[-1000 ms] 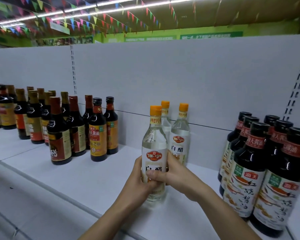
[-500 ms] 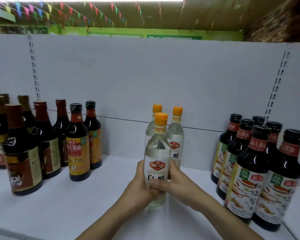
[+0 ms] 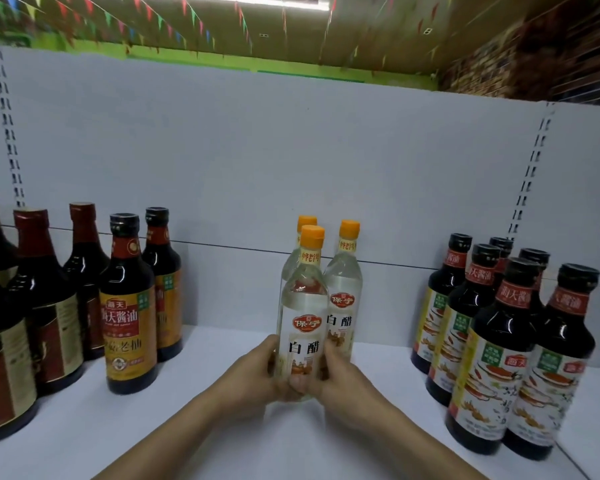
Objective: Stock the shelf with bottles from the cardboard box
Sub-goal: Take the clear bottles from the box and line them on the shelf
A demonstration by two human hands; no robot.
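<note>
I see clear vinegar bottle (image 3: 303, 320) upright mid-shelf (image 3: 222, 358) | left hand (image 3: 257, 372) and right hand (image 3: 340, 379) both curled round its lower body

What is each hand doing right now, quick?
Left hand: grips the front white vinegar bottle low on its side.
Right hand: grips the same bottle from the other side.

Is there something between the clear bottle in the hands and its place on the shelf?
Nothing visible. The left hand and right hand grip the clear bottle at the shelf; two matching bottles stand just behind it, blocking only a deeper spot.
</note>
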